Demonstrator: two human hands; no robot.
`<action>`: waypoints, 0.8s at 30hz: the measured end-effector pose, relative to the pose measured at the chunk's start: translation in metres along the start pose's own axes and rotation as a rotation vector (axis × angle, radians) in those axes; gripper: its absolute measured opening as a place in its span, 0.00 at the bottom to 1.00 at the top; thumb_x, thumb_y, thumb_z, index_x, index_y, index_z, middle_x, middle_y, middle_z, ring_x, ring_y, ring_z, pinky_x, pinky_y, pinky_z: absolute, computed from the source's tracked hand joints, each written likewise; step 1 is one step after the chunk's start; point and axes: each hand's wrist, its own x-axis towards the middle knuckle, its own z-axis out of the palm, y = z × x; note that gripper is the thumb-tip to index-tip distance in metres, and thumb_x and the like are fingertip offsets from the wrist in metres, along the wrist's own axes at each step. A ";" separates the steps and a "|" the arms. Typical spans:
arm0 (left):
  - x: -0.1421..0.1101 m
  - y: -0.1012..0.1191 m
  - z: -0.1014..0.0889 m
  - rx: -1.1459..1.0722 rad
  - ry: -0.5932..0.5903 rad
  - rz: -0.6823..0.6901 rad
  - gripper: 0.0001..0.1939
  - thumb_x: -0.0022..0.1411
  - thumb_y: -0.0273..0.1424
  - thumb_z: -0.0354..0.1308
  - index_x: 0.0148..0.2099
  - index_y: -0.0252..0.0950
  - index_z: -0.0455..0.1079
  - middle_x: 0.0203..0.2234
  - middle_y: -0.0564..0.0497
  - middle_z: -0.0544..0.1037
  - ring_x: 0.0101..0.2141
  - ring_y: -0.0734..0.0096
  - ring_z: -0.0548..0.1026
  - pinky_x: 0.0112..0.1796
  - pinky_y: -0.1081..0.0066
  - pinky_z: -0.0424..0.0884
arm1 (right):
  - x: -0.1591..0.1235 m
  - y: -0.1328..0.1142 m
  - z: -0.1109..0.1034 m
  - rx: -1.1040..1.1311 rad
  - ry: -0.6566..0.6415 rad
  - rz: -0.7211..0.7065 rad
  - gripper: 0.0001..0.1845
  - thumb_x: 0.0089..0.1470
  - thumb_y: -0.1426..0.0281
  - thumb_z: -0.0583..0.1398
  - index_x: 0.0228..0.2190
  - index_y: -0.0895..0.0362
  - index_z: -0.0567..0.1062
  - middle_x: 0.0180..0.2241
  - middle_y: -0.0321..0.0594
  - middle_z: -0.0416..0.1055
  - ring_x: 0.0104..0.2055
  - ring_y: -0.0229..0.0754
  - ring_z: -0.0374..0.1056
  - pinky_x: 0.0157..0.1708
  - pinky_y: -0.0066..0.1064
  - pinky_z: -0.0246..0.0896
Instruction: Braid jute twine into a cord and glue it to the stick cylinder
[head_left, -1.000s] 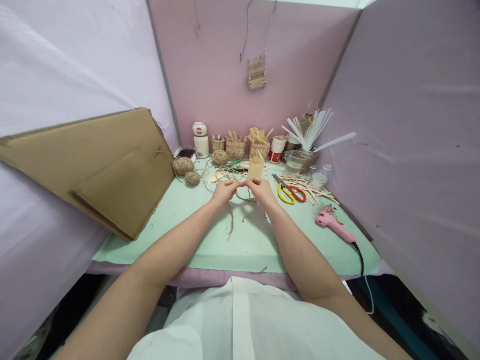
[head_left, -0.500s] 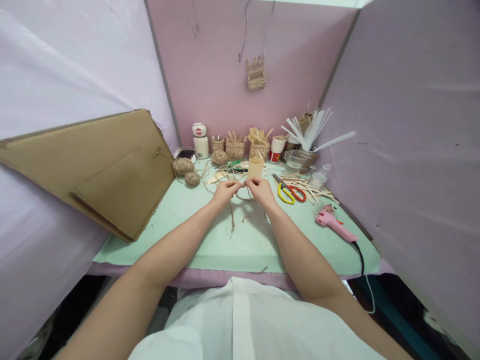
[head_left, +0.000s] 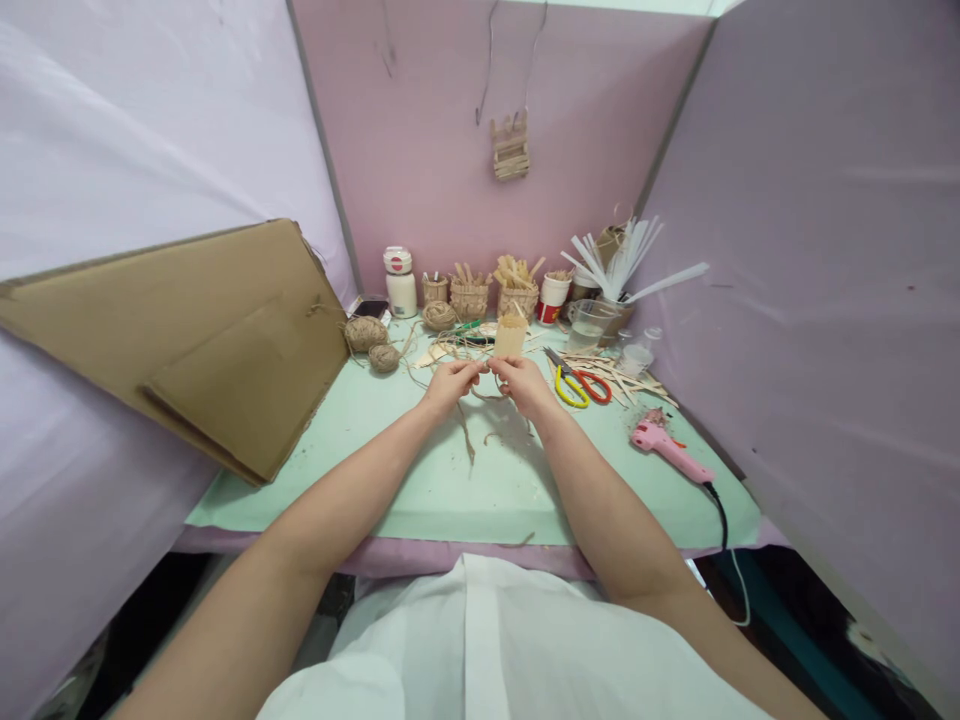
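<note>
Over the middle of the table, my left hand and my right hand are nearly fingertip to fingertip, both closed in a pinch. Brown jute twine runs from between the fingers, and a loose end hangs below my left hand. More twine loops under my right hand. Just beyond the right fingers stands a small flat piece made of pale wooden sticks; whether the fingers touch it I cannot tell. Scissors with yellow and red handles lie to the right of my right hand.
Twine balls sit at the back left beside a leaning cardboard sheet. Stick-filled baskets and a white bottle line the back. Loose wooden strips, a plastic cup and a corded pink glue gun are at right.
The hanging twine end has swung slightly to the right and down. Both hands stay pinched in almost the same place, with the fingers shifted a little.
</note>
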 end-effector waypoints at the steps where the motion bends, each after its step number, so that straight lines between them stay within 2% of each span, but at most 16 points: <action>1: 0.001 0.000 0.000 -0.035 -0.007 -0.020 0.19 0.50 0.45 0.59 0.30 0.32 0.73 0.17 0.54 0.65 0.17 0.82 0.54 0.20 0.75 0.47 | 0.001 0.000 -0.001 -0.001 0.004 0.000 0.15 0.37 0.59 0.61 0.24 0.58 0.72 0.22 0.33 0.64 0.21 0.31 0.51 0.19 0.25 0.44; 4: 0.002 0.001 0.000 -0.101 -0.016 -0.073 0.19 0.52 0.45 0.56 0.30 0.31 0.73 0.19 0.51 0.69 0.18 0.81 0.58 0.20 0.75 0.49 | 0.002 0.002 -0.003 -0.021 0.015 -0.008 0.15 0.37 0.59 0.62 0.24 0.58 0.72 0.22 0.32 0.62 0.21 0.31 0.52 0.19 0.25 0.45; 7: 0.003 0.002 -0.002 -0.076 -0.004 -0.067 0.17 0.51 0.43 0.58 0.28 0.32 0.72 0.21 0.51 0.71 0.20 0.80 0.63 0.22 0.75 0.53 | 0.003 0.003 -0.004 -0.050 -0.004 -0.013 0.16 0.38 0.58 0.61 0.24 0.59 0.72 0.20 0.32 0.61 0.21 0.31 0.52 0.18 0.24 0.44; 11: 0.003 0.002 -0.004 0.020 0.000 -0.019 0.14 0.48 0.40 0.61 0.27 0.33 0.72 0.19 0.53 0.70 0.21 0.80 0.62 0.23 0.75 0.54 | 0.003 0.003 -0.004 -0.071 -0.011 -0.029 0.15 0.39 0.59 0.61 0.24 0.59 0.73 0.18 0.31 0.59 0.21 0.32 0.51 0.18 0.25 0.44; 15: 0.002 0.002 -0.005 0.033 -0.018 -0.057 0.14 0.46 0.40 0.63 0.29 0.32 0.74 0.19 0.53 0.69 0.22 0.80 0.62 0.24 0.75 0.53 | 0.002 0.002 -0.003 -0.109 0.015 -0.025 0.16 0.39 0.58 0.61 0.26 0.59 0.74 0.18 0.32 0.62 0.21 0.32 0.53 0.20 0.25 0.46; 19: 0.001 0.001 -0.004 -0.006 0.003 -0.084 0.17 0.44 0.41 0.65 0.30 0.32 0.75 0.19 0.52 0.69 0.21 0.80 0.61 0.23 0.75 0.53 | 0.001 0.002 -0.003 -0.193 0.055 -0.097 0.16 0.41 0.59 0.59 0.25 0.59 0.76 0.21 0.34 0.68 0.24 0.35 0.59 0.25 0.27 0.53; 24: 0.000 0.001 -0.001 -0.068 0.014 -0.035 0.18 0.42 0.42 0.67 0.28 0.31 0.74 0.20 0.51 0.71 0.20 0.81 0.60 0.22 0.74 0.53 | 0.002 0.002 -0.004 -0.333 0.088 -0.205 0.14 0.44 0.61 0.57 0.23 0.59 0.77 0.23 0.36 0.72 0.30 0.39 0.65 0.34 0.30 0.57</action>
